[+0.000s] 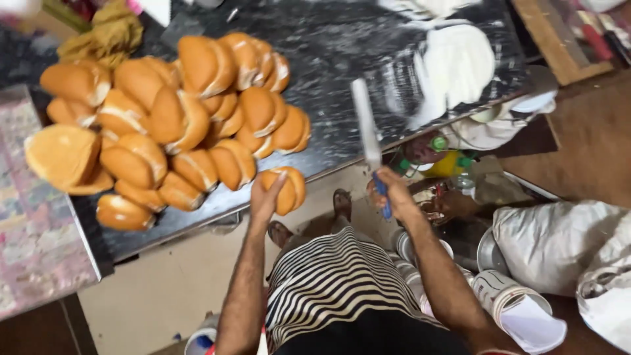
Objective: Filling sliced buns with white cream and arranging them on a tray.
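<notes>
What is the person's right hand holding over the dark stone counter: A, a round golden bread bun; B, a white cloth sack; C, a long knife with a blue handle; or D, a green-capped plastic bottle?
C: the right hand grips a long knife with a blue handle, while the left hand holds a round golden bread bun.

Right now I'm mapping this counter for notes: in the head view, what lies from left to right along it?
Heap of golden split bread buns → left hand on one bun → blue-handled knife in the right hand → pale round dough sheets.
</notes>
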